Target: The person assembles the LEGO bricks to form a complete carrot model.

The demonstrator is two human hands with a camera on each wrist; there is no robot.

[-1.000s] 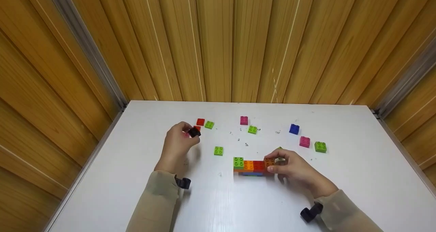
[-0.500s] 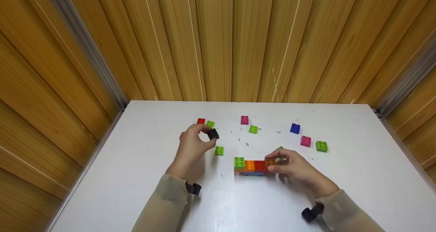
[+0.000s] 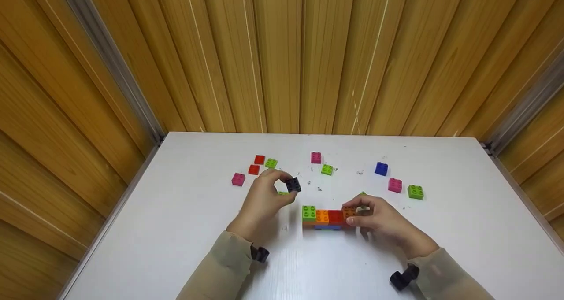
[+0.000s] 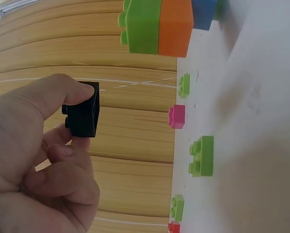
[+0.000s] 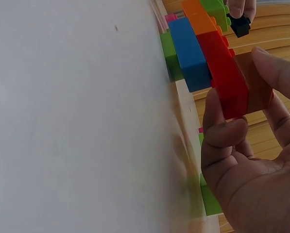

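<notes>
My left hand (image 3: 264, 198) pinches a black toy brick (image 3: 293, 185) between thumb and fingers, above the table and left of the built stack. In the left wrist view this black brick (image 4: 82, 116) has its studs facing the palm. With thumb and fingers, my right hand (image 3: 382, 215) grips a brown brick (image 5: 254, 82) on the stack's right end. The stack has a green brick (image 3: 309, 213) on its left end, then an orange brick (image 3: 322, 216) and a red brick (image 5: 222, 73). Below these sit a blue brick (image 5: 189, 53) and a green brick (image 5: 171, 57).
Loose bricks lie on the white table (image 3: 145, 229): red ones (image 3: 254, 169), a pink one (image 3: 238, 179) and several green ones at the left and middle; a blue brick (image 3: 381, 168), a pink brick (image 3: 395, 185) and a green brick (image 3: 415, 191) at the right. A wood-patterned wall (image 3: 282, 57) stands behind.
My left hand has moved right and toward the stack with the black brick, uncovering the red and pink bricks at the left. The right hand and the stack have stayed in place.
</notes>
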